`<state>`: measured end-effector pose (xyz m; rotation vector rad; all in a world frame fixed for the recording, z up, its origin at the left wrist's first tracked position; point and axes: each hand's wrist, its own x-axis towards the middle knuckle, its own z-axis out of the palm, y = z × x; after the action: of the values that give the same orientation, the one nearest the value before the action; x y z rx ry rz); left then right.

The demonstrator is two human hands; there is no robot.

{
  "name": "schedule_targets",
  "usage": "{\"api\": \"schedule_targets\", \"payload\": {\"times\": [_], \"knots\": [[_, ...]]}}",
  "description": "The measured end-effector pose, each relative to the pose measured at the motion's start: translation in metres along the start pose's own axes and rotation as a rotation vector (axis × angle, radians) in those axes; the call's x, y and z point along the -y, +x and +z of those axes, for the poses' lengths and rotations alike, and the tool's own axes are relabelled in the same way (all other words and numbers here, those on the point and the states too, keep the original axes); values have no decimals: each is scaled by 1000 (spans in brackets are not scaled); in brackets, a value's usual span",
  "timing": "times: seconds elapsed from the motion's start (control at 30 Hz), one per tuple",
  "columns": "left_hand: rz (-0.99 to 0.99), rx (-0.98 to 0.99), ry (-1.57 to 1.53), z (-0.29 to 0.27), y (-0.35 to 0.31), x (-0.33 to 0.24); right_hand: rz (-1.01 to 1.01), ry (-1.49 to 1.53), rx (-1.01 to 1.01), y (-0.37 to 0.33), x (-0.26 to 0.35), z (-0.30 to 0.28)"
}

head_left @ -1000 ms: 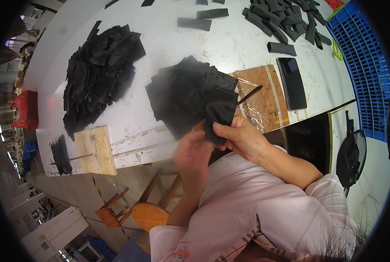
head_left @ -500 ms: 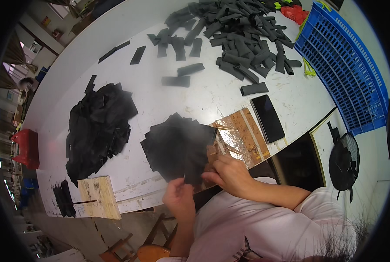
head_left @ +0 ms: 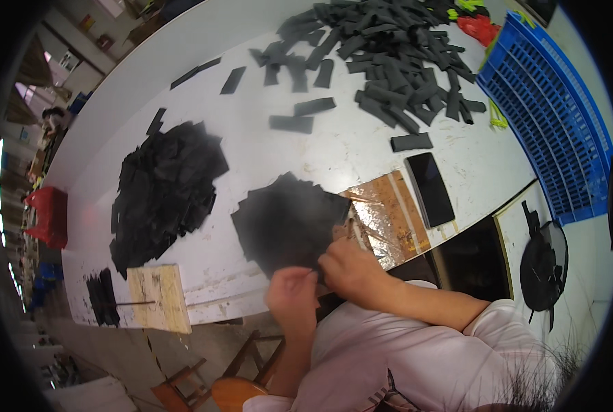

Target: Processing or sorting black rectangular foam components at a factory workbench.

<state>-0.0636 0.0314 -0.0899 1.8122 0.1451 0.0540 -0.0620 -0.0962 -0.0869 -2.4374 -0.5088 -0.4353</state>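
Note:
My left hand (head_left: 293,295) is closed in a pinch at the near edge of a fanned stack of black fabric pieces (head_left: 286,223). Close beside it on the right, my right hand (head_left: 353,270) has its fingers bent and pressed together. A small black fabric piece (head_left: 318,275) shows as a dark bit between the two hands, mostly hidden by the fingers. Left of the stack lies a larger heap of black fabric pieces (head_left: 166,192). Rolled dark grey fabric tubes (head_left: 396,62) are piled at the far side of the table.
A brown board with shiny tape (head_left: 382,220) lies right of the stack, beside a black phone (head_left: 430,189). A blue plastic basket (head_left: 547,123) stands far right. At the left edge are a wooden board with a rod (head_left: 159,299) and black strips (head_left: 102,297). A stool (head_left: 241,395) stands below.
My hands have come closer together, and the black piece between them shows less than before. The whole view has shifted slightly.

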Motion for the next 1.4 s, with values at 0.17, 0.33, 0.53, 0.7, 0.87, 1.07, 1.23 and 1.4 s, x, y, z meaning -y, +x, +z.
{"api": "schedule_targets", "payload": {"times": [0.17, 0.33, 0.53, 0.7, 0.87, 1.07, 1.23, 1.4], "knots": [[-608, 450, -1129, -15, 17, -11, 443, 735, 34, -6, -11, 1], [-100, 140, -270, 0, 5, 1, 1086, 1784, 155, -4, -4, -4], [42, -16, -61, 7, 4, 2, 951, 1687, 204, -2, -4, 0], [-417, 294, -943, -4, 8, -3, 955, 1552, 126, -6, -10, -1], [-506, 733, -1167, -20, 12, 0, 803, 1658, 218, -6, 4, -22], [-24, 115, -461, -5, 0, -30, 662, 1283, 67, 2, 5, -22], [-492, 402, -1122, -16, 10, -22, 713, 1388, 15, -1, 6, -17], [-349, 702, -1185, -18, 1, 15, 621, 1479, 71, -2, 12, -17]]}}
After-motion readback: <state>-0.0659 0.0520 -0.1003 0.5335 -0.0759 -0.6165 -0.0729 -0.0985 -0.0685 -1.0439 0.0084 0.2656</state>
